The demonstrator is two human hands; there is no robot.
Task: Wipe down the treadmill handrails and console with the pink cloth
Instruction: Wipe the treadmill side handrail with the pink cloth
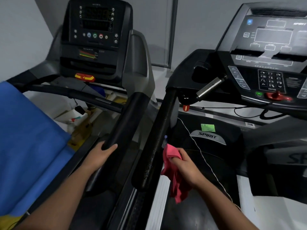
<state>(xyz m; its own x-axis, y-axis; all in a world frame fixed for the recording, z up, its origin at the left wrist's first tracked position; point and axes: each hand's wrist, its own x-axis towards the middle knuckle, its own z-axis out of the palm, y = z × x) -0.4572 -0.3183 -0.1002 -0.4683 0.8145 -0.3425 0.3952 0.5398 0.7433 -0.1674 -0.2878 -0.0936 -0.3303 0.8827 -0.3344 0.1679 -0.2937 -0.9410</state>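
Two treadmills stand side by side. My right hand (184,166) grips a crumpled pink cloth (174,178) just right of the black left handrail (156,143) of the right treadmill; the cloth's upper corner is close to the rail. That treadmill's console (269,52) rises at the upper right. My left hand (101,155) holds the near end of the black right handrail (126,122) of the left treadmill, fingers under it. The left treadmill's console (96,30) is at the top centre.
A blue fabric sheet (28,143) drapes over the left side. A silver pulse grip (209,87) juts from the right console. A thin white cord (204,156) runs over the right treadmill's hood. Boxes and clutter (78,120) lie beneath the left treadmill's front.
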